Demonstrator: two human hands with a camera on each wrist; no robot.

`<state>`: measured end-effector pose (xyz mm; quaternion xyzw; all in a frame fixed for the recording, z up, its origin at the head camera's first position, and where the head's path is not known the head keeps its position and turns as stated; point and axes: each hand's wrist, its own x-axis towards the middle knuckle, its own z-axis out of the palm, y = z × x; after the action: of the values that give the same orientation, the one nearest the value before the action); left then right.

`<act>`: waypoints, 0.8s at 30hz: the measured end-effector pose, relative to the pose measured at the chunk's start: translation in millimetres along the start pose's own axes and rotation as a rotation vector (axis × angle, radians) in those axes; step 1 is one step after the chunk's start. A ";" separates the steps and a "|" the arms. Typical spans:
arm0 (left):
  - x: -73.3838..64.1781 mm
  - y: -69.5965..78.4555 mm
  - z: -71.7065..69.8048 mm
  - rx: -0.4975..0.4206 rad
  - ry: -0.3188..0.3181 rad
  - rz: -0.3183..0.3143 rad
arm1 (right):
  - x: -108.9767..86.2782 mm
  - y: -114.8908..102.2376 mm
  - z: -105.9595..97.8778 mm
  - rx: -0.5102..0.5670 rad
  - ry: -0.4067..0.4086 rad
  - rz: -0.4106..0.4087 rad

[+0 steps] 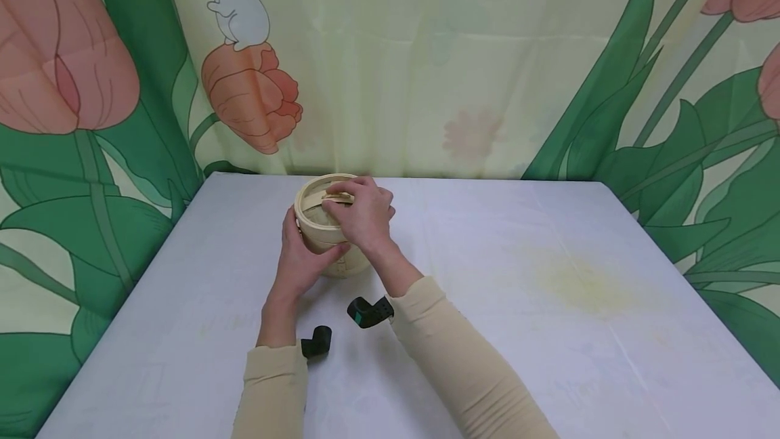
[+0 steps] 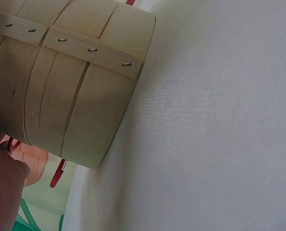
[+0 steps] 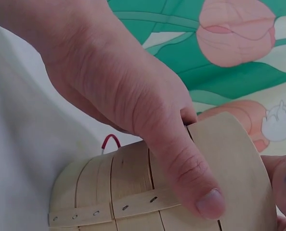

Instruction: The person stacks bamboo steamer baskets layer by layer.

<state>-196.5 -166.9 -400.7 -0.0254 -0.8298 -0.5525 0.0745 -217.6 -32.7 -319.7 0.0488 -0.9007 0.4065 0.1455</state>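
Observation:
A round bamboo steamer (image 1: 344, 261) stands near the back edge of the table, its woven lid (image 1: 319, 215) on top. My left hand (image 1: 302, 259) grips the left side, thumb across the front; in the right wrist view this left hand (image 3: 133, 91) presses its thumb along the stapled wall. My right hand (image 1: 363, 212) reaches over the lid and pinches the strip handle (image 1: 337, 198) between thumb and fingers. Red loops (image 2: 58, 173) stick out from the steamer's side in the left wrist view. The steamer's inside is hidden.
A white cloth covers the table (image 1: 518, 310). Behind it hangs a curtain (image 1: 396, 87) printed with tulips and a white animal. Black cameras (image 1: 368, 312) are worn on both wrists, close in front of the steamer.

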 end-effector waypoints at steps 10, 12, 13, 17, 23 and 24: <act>-1.0 2.3 -0.5 -0.003 -0.004 0.003 | -0.4 -1.1 -3.7 -0.031 -0.035 0.014; -0.7 2.1 -0.4 -0.008 -0.001 0.010 | -0.2 -0.3 -5.2 -0.036 -0.049 0.003; -0.6 2.0 -0.2 -0.012 0.002 0.013 | -0.3 0.2 -6.3 -0.037 -0.058 -0.005; -0.8 1.3 0.8 -0.030 0.015 0.044 | -0.4 1.9 -11.2 -0.034 -0.093 -0.028; -0.2 0.4 2.5 -0.054 0.029 0.082 | -0.6 4.5 -17.4 -0.012 -0.116 -0.033; -0.1 0.6 2.4 -0.054 0.029 0.076 | -0.7 4.8 -18.3 -0.007 -0.117 -0.035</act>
<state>-196.6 -164.5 -401.1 -0.0510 -0.8119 -0.5716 0.1070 -213.8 -15.9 -311.8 0.0878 -0.9081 0.3972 0.1000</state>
